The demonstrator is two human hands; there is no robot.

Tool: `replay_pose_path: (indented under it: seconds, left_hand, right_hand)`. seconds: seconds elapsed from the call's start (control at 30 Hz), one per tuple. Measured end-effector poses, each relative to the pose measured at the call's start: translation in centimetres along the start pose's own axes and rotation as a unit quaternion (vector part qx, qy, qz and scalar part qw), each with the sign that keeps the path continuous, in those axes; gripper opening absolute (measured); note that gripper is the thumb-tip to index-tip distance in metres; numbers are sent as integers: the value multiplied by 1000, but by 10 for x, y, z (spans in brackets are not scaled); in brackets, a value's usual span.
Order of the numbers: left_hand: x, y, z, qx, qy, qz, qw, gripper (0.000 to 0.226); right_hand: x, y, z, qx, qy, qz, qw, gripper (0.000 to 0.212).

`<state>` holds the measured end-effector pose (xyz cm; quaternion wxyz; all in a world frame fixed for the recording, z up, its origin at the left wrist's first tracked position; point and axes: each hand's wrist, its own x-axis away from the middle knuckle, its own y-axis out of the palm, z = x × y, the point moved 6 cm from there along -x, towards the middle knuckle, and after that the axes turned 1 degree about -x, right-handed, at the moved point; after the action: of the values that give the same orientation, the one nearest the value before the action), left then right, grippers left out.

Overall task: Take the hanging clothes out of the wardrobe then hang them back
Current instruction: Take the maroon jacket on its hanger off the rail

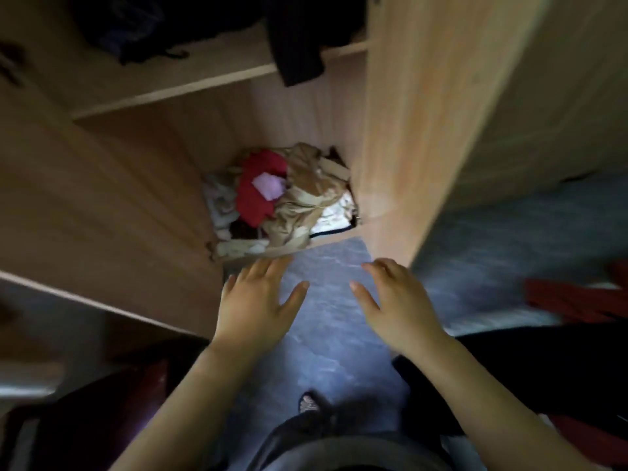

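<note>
Your left hand [258, 297] and right hand [390, 300] are spread, empty, at mid-frame. The dark hanging garment [299, 45] is at top centre inside the wardrobe [390, 130], draping lengthwise toward you, probably nearer your left.

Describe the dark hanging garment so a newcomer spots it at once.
In the open wardrobe, find the wooden shelf. The dark garment hangs down past its edge by the right wall; the dark bundle to its left lies on the shelf instead.
</note>
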<state>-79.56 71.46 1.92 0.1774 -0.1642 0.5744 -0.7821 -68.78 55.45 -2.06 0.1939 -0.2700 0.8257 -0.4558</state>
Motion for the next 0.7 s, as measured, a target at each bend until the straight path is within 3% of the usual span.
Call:
replay_pose_path:
  seconds: [0.13,0.27,0.57,0.7]
  left_hand:
    - [-9,-49,-96,-12,-63,58,996,67]
    - [-44,-75,-139,11,-89,90,992,67]
    - [-251,-199,-159,-17,-22,210,977,61]
    - [-354,-286,-158,-30,18,284,958,70]
  right_hand:
    - [-67,33,-100,-15,-94,-37,995,64]
    - [-124,33,-147,-25,-142,-26,989,68]
    - [-344,-39,-226,-26,-254,122,959,56]
    - [-453,-101,-279,-18,-317,174,932,57]
